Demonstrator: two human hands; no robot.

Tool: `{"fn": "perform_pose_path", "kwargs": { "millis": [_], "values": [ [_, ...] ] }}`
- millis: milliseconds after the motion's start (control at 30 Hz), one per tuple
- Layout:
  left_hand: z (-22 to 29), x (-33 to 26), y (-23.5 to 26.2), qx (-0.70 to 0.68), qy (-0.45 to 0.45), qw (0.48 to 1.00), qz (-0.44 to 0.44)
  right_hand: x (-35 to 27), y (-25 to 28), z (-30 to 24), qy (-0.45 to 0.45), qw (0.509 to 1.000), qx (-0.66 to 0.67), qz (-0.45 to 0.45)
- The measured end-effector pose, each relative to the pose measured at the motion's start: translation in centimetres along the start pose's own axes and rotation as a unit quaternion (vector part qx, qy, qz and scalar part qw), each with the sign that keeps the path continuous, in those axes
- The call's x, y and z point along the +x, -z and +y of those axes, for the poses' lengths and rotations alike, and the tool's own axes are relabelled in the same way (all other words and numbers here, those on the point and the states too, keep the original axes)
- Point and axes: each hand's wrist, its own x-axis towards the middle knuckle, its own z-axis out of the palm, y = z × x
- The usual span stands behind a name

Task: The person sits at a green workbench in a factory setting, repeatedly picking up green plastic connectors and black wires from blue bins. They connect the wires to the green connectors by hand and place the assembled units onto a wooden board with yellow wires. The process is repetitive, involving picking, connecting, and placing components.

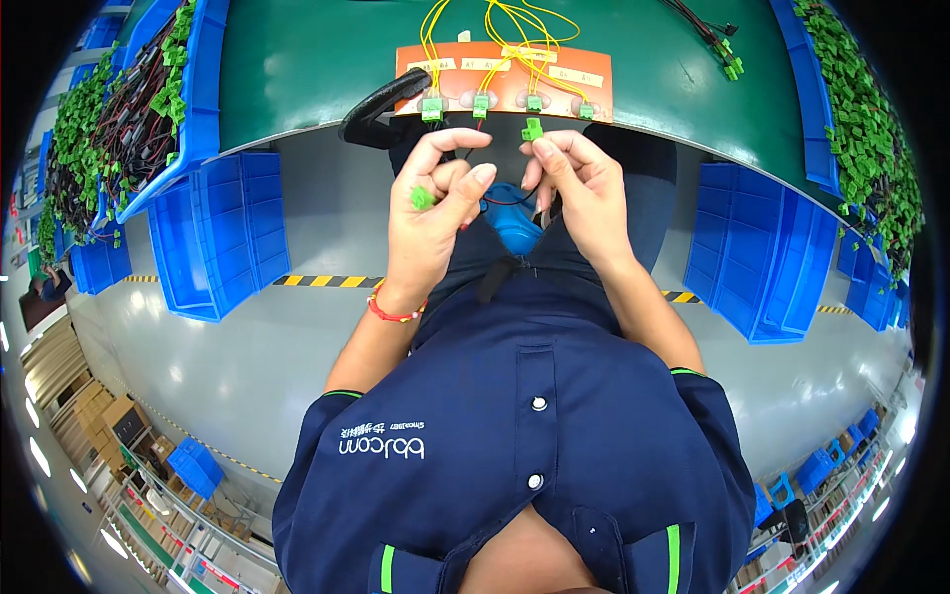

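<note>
My right hand (590, 193) pinches a small green terminal connector (532, 129) between thumb and fingertips, just below the edge of an orange board (505, 61). In the curled fingers of my left hand (431, 203) sits another green connector (423, 198); its thumb and index finger are apart. Thin dark and red wires (510, 203) run between the two hands, over my lap. Along the board's near edge stand several green connector sockets (432, 108), with yellow wires (515, 35) leading away from them. How the wires join the held connectors is partly hidden by my fingers.
The board lies on a green table (307, 64). A black curved object (381, 107) juts out at its left. Blue bins heaped with green-ended wire harnesses flank the table at left (203, 74) and right (807, 99). A few harnesses (730, 65) lie at the far right.
</note>
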Motion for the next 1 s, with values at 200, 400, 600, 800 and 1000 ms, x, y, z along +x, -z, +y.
{"fn": "perform_pose_path", "kwargs": {
  "millis": [200, 400, 600, 800, 1000],
  "values": [
    [-0.6, -0.4, 0.2, -0.147, -0.056, 0.987, -0.028, 0.2, -0.9, 0.8, -0.078, 0.972, 0.223, 0.006],
    [-1.3, -0.9, 0.6, -0.064, -0.058, 0.996, -0.015, 0.5, -1.3, 1.0, -0.138, 0.905, 0.402, -0.011],
    [-1.4, -1.1, -0.5, 0.156, -0.022, 0.987, -0.037, 0.5, -0.2, -0.2, -0.077, 0.989, 0.119, 0.038],
    [-1.9, -0.2, -1.4, 0.358, -0.109, 0.923, -0.088, -1.9, -0.4, -1.6, 0.157, 0.956, -0.246, -0.039],
    [-2.4, 0.1, -2.6, 0.414, -0.193, 0.885, -0.086, -1.5, 0.6, -0.9, -0.010, 0.999, 0.049, 0.006]
  ]
}}
